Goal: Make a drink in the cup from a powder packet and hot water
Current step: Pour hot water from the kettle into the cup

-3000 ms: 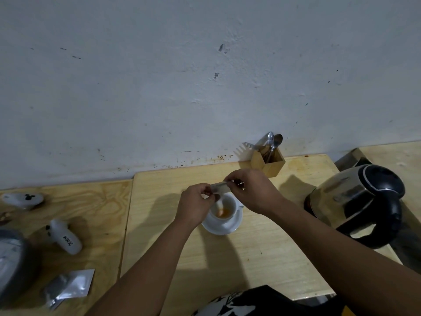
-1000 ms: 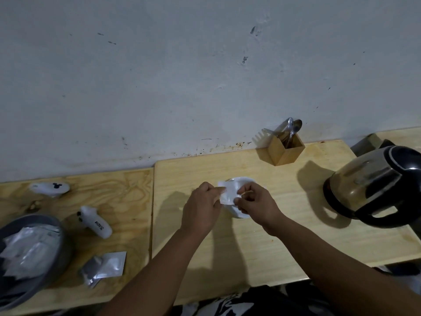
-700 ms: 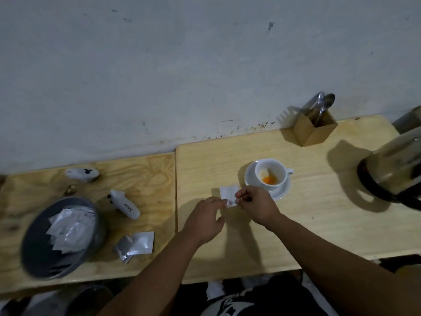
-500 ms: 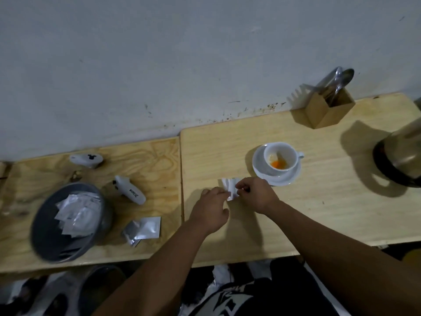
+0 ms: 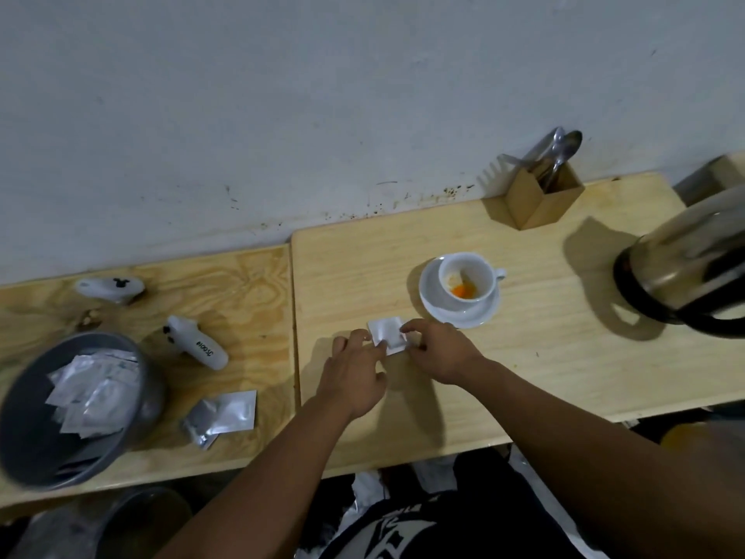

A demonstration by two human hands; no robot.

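A white cup (image 5: 467, 281) stands on a white saucer (image 5: 459, 312) on the right wooden table, with orange powder at its bottom. Just in front of the saucer, a small silver powder packet (image 5: 388, 334) lies folded flat on the table. My left hand (image 5: 354, 369) pinches its left edge and my right hand (image 5: 441, 351) pinches its right edge. A steel kettle (image 5: 685, 268) with a black handle stands at the far right.
A wooden box holding spoons and a fork (image 5: 542, 195) sits by the wall. On the left table are a grey bowl (image 5: 24, 433) of packets, loose silver packets (image 5: 225, 413) and two white controllers (image 5: 197, 346).
My hands have carried the packet from above the cup down to the table in front of the saucer. The view has swung left, bringing in the grey bowl.
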